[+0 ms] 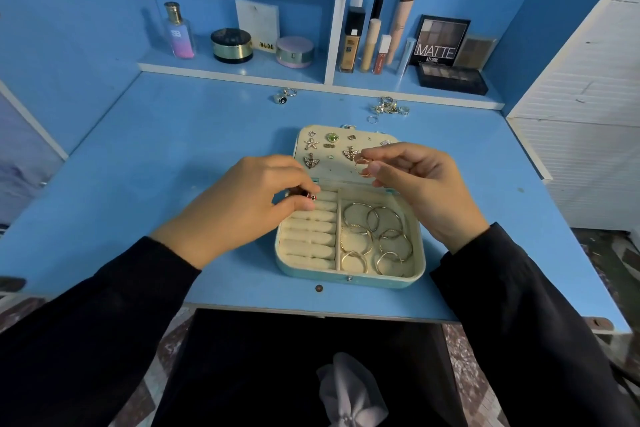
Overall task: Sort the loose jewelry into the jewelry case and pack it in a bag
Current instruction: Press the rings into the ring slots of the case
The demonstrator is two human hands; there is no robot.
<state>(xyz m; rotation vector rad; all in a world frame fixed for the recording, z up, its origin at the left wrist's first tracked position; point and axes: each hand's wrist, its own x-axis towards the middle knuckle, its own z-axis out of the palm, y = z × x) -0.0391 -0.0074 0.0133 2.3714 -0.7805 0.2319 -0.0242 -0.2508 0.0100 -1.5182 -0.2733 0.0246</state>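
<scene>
An open jewelry case (349, 279) with cream lining lies on the blue desk (173, 135). Its lid (301, 146) holds several pinned earrings and charms. Several gold hoops (375, 236) fill the right compartment; ring rolls (310, 232) fill the left. My left hand (249, 198) pinches a small dark red ring (311, 196) at the top of the ring rolls. My right hand (415, 180) holds gold rings (363, 166) over the case hinge. Loose rings (389, 107) lie in a pile at the back right; two more rings (284, 96) sit at the back centre.
A shelf (242, 71) behind the desk carries a perfume bottle (179, 31), compacts (232, 45), foundation tubes (367, 42) and eyeshadow palettes (450, 78). A white panel (588, 114) stands at the right. A pale cloth (349, 392) lies on my lap below the desk edge.
</scene>
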